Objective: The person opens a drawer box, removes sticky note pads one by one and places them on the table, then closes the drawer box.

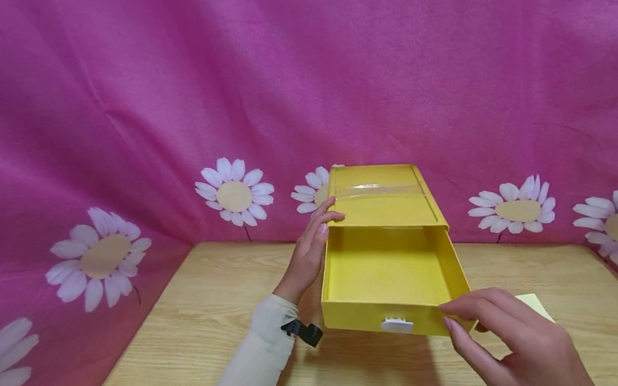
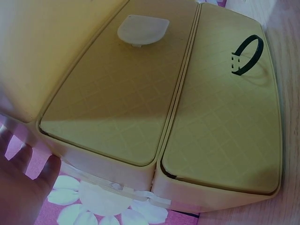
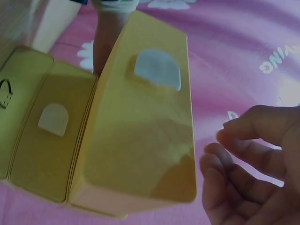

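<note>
A yellow drawer unit (image 1: pixel 377 204) stands on the table with its top drawer (image 1: pixel 392 316) pulled out toward me. The drawer's bare inner floor shows, and its front has a white pull tab (image 1: pixel 397 325). My left hand (image 1: pixel 305 256) rests against the unit's left side, fingertips at the top edge. My right hand (image 1: pixel 517 333) is by the drawer's front right corner, fingers loosely bent and holding nothing; a gap separates it from the drawer in the right wrist view. Below are a middle drawer (image 2: pixel 117 93) with a white tab and a lowest drawer (image 2: pixel 225 112) with a black loop (image 2: pixel 253 56), both closed.
Clear tape (image 1: pixel 381 190) crosses the unit's top. A pale yellow paper-like piece (image 1: pixel 535 307) lies on the wooden table (image 1: pixel 210 312), partly behind my right hand. A pink cloth (image 1: pixel 361 75) with white flowers hangs behind and at the left.
</note>
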Demonstrator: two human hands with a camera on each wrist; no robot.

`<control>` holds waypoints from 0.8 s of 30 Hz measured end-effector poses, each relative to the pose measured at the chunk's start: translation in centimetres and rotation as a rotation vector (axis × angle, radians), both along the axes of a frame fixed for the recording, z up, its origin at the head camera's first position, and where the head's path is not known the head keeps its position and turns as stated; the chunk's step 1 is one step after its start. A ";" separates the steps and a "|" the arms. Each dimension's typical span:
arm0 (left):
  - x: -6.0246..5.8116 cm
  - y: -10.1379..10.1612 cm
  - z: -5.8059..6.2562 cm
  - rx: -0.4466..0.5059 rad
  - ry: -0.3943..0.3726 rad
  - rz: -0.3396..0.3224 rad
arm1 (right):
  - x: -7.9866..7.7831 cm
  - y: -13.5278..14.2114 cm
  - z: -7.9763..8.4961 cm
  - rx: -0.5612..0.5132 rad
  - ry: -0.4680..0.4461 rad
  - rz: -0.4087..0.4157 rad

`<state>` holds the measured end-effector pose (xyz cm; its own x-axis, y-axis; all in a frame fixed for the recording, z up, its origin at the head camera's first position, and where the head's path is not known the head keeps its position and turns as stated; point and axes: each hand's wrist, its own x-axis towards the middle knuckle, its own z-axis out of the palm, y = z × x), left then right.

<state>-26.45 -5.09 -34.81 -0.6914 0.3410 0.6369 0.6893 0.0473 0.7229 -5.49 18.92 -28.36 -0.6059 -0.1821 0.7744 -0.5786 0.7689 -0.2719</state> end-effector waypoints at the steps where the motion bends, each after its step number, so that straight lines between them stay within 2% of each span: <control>1: 0.0 0.0 0.0 0.000 0.002 0.000 | -0.2 -0.2 -0.1 0.002 0.022 0.029; 4: -0.1 0.0 0.0 0.005 0.010 -0.002 | -0.4 -0.7 -0.3 0.018 0.035 0.064; 7: -0.1 0.0 0.0 0.006 0.014 -0.004 | -0.9 -1.1 -0.5 0.035 0.112 0.107; 11: -0.1 0.0 0.0 0.009 0.016 -0.006 | -0.8 -1.5 -0.7 0.068 0.068 0.089; 15: 0.0 0.0 0.2 0.008 0.016 0.002 | -1.1 -1.9 -1.0 0.088 0.088 0.120; 18: 0.8 0.0 0.9 0.011 0.009 -0.001 | -1.5 -2.1 -1.5 0.117 0.126 0.141; 22: 2.3 0.0 2.4 0.014 -0.005 -0.010 | -1.7 -2.3 -1.7 0.141 0.112 0.141; 24: 2.6 0.0 2.7 0.011 -0.013 -0.010 | -1.7 -2.3 -1.6 0.146 0.102 0.143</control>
